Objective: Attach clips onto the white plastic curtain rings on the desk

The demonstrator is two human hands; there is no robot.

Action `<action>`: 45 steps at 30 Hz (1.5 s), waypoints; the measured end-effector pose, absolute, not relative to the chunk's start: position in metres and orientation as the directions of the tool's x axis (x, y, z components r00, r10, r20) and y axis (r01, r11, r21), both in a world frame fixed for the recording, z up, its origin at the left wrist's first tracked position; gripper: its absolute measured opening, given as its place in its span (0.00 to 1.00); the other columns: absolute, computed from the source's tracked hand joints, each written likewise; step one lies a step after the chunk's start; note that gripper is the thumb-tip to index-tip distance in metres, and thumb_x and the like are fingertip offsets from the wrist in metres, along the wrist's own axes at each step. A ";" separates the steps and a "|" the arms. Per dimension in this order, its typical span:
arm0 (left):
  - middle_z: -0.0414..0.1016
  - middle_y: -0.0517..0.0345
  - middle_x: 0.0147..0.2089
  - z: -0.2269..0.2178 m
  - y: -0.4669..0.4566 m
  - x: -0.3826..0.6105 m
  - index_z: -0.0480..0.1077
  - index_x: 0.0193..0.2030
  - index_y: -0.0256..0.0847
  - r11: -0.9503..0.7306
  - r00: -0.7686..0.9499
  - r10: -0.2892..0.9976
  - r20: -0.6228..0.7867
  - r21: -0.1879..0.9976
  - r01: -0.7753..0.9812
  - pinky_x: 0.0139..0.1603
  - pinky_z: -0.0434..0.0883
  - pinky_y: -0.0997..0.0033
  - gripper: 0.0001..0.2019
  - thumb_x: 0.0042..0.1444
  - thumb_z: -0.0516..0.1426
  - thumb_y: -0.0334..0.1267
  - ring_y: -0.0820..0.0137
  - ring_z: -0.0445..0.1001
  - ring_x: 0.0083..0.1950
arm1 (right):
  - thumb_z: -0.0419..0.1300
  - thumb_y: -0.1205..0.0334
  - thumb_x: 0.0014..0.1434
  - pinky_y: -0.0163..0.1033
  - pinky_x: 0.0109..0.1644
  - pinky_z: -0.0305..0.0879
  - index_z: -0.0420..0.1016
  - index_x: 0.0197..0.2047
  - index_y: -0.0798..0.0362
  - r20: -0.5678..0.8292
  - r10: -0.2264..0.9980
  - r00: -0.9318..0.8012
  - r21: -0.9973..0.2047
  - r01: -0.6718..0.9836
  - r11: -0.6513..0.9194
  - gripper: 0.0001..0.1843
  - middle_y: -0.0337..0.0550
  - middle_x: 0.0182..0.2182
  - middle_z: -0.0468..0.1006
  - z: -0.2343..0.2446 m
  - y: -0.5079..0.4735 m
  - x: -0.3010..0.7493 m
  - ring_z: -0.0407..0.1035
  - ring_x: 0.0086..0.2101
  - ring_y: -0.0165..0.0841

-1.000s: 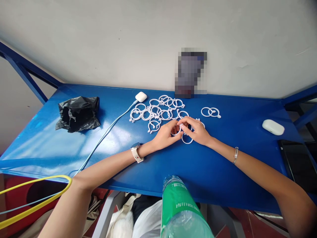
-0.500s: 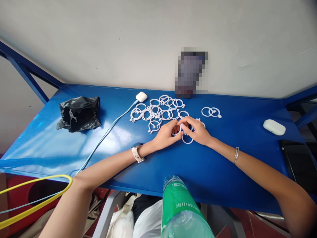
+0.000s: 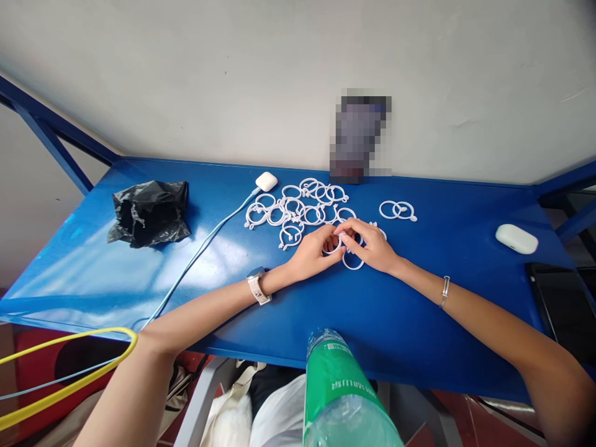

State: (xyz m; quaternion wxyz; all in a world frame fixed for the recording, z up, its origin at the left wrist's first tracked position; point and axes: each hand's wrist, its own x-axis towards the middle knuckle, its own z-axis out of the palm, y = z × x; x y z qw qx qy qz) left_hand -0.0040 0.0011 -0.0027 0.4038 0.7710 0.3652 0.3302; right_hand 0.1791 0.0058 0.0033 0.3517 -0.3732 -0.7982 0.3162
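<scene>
- Since the earlier frame, only the view shifts slightly; left hand (image 3: 314, 253) and right hand (image 3: 372, 246) stay together at the fingertips.
- Both pinch a white ring (image 3: 332, 254) between them.
- Loose rings (image 3: 293, 215) lie just beyond the left hand, two overlapping rings (image 3: 393, 210) beyond the right.

White ring (image 3: 332, 253) partly covered by fingers of left hand (image 3: 314, 253) and right hand (image 3: 375, 247); small bit at fingertips too tiny to tell. More rings half hidden under right hand. Pile of rings (image 3: 292, 218) overlaps, count unclear. Object at wall (image 3: 358, 133) pixelated, unreadable. Bag (image 3: 162, 202) interior dark, contents can't tell. Bottle (image 3: 338, 379) cut by bottom edge, yellow loop (image 3: 46, 408) by left.
</scene>
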 end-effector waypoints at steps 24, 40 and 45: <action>0.67 0.61 0.30 -0.004 0.002 -0.004 0.64 0.37 0.38 -0.401 0.513 0.835 0.198 0.858 0.321 0.29 0.63 0.75 0.09 0.58 0.56 0.42 0.74 0.64 0.28 | 0.53 0.62 0.66 0.36 0.36 0.66 0.71 0.42 0.50 0.317 0.820 -0.476 -0.768 0.379 0.516 0.06 0.39 0.33 0.75 0.002 0.006 0.179 0.68 0.31 0.30; 0.67 0.60 0.30 -0.005 0.001 -0.005 0.64 0.37 0.38 -0.394 0.511 0.837 0.194 0.862 0.319 0.29 0.63 0.74 0.11 0.60 0.55 0.45 0.74 0.64 0.28 | 0.52 0.58 0.67 0.37 0.37 0.67 0.72 0.42 0.49 0.329 0.825 -0.459 -0.752 0.401 0.523 0.08 0.40 0.35 0.77 0.003 0.004 0.179 0.70 0.32 0.32; 0.68 0.60 0.30 -0.004 0.001 -0.005 0.64 0.37 0.38 -0.393 0.511 0.839 0.188 0.859 0.328 0.29 0.64 0.74 0.13 0.61 0.54 0.47 0.74 0.65 0.29 | 0.52 0.57 0.68 0.37 0.37 0.67 0.72 0.41 0.49 0.343 0.820 -0.459 -0.752 0.390 0.532 0.09 0.41 0.34 0.77 0.004 0.004 0.179 0.70 0.31 0.31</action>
